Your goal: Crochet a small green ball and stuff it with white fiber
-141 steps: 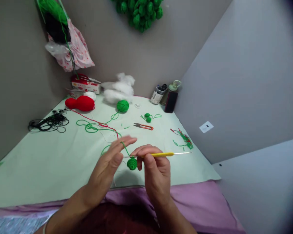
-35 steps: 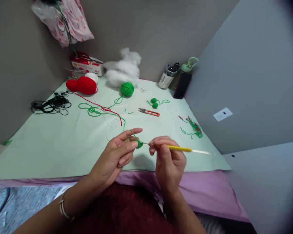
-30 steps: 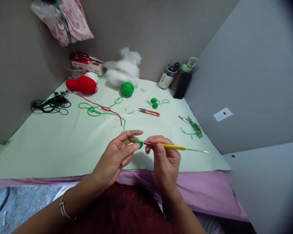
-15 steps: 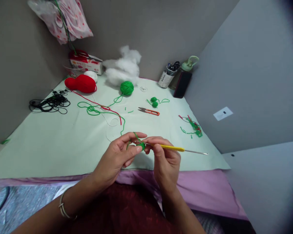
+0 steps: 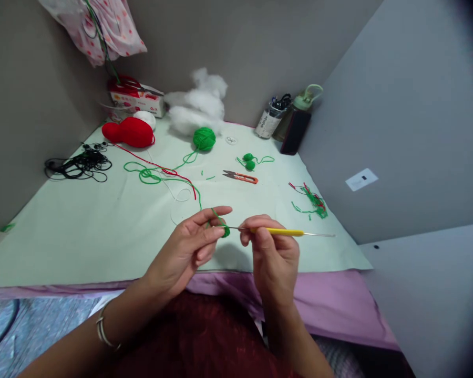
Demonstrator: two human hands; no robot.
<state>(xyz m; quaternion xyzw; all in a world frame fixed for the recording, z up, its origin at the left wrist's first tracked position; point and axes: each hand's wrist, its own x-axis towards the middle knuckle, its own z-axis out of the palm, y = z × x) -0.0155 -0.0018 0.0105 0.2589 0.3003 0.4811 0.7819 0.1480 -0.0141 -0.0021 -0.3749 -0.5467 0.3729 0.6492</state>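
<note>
My left hand [image 5: 189, 244] pinches a small green crochet piece [image 5: 226, 231] between thumb and fingers, with green yarn running over the raised index finger. My right hand [image 5: 274, 252] is closed on a yellow-handled crochet hook [image 5: 284, 231], whose thin metal tip reaches left to the green piece. The yarn trails back over the table to a green yarn ball [image 5: 204, 139]. Orange thread snips [image 5: 240, 177] lie beyond my hands, near two small green balls [image 5: 249, 161] with yarn tails.
Red yarn [image 5: 130, 132], black cord [image 5: 82, 165] and white stuffing [image 5: 199, 105] lie at the left and back. A pen cup [image 5: 268, 123], a bottle [image 5: 302, 100] and a dark phone [image 5: 295, 135] stand at the back right. Yarn scraps [image 5: 315, 202] lie on the right.
My right hand has moved slightly right, away from my left hand, with the hook now nearer level. My left hand has shifted slightly left with the green piece.
</note>
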